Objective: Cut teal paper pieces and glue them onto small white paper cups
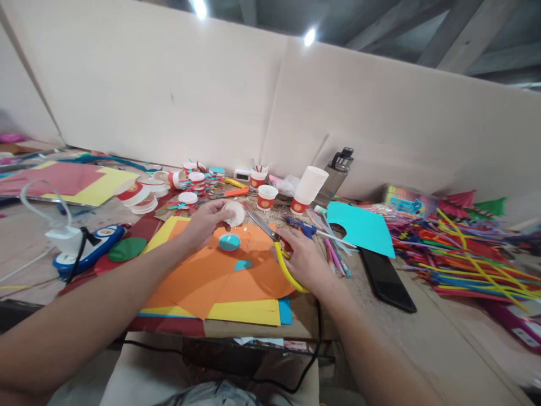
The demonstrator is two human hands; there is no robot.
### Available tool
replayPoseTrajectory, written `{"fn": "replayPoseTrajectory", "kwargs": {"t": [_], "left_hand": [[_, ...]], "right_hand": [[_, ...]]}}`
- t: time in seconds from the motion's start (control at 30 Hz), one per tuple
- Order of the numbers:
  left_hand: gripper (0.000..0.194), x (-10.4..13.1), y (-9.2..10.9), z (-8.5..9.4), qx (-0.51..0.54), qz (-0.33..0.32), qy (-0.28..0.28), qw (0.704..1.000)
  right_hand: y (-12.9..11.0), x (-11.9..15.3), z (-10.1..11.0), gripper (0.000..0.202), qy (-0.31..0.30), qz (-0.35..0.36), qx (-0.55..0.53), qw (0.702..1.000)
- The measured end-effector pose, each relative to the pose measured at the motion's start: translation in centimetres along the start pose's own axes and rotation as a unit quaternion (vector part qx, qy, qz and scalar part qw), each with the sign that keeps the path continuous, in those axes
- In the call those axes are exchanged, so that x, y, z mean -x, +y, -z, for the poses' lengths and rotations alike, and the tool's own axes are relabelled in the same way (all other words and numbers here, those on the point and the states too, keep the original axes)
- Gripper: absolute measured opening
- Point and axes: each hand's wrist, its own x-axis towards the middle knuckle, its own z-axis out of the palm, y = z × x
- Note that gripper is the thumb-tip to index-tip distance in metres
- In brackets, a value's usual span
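My left hand (pixel 210 223) is closed, pinching a small round white piece (pixel 234 214) that looks like the cut-off bottom of a paper cup. In my right hand (pixel 302 256) are scissors (pixel 284 265) with yellow handles, their blades pointing up and left towards the white piece. Below the hands lies a stack of orange paper (pixel 194 279) over yellow sheets (pixel 253 312). A small disc with a turquoise top (pixel 229 242) and a turquoise scrap (pixel 243 264) rest on the orange sheet.
Behind stand paper cups (pixel 267 198), a stacked white cup (pixel 313 183) and a bottle (pixel 337 177). A blue glue gun (pixel 301 225) lies right of centre, near a turquoise sheet (pixel 363 228) and a black phone (pixel 389 282). Pipe cleaners (pixel 469 265) are heaped right; a power strip (pixel 91 251) sits left.
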Motion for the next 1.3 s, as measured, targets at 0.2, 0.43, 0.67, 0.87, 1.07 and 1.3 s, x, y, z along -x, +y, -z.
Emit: {"fn": "replayPoseTrajectory", "kwargs": {"t": [0.2,0.43,0.67,0.87,1.07,1.3], "left_hand": [[0.019,-0.1,-0.1,0.3,-0.027,0.007,-0.022,0.999],[0.023,0.0,0.0,-0.1,-0.051,-0.003,0.000,0.999],[0.024,0.1,-0.3,0.0,-0.084,-0.030,-0.015,0.996],[0.023,0.3,0.1,-0.3,-0.059,-0.013,-0.033,0.998],[0.027,0.4,0.2,-0.5,-0.026,0.026,-0.035,0.999],[0.029,0.3,0.5,-0.8,-0.019,0.049,-0.041,0.998]], "right_hand": [[0.0,0.0,0.1,0.021,-0.018,-0.006,0.013,1.000],[0.1,0.1,-0.2,0.020,-0.035,-0.010,-0.005,0.999],[0.3,0.2,-0.8,0.021,-0.027,-0.012,-0.004,1.000],[0.2,0.2,-1.1,0.021,-0.015,-0.016,0.003,1.000],[-0.3,0.3,-0.8,0.028,-0.013,-0.024,0.025,0.999],[-0.9,0.2,-0.4,0.035,-0.047,-0.055,0.071,0.995]]}}
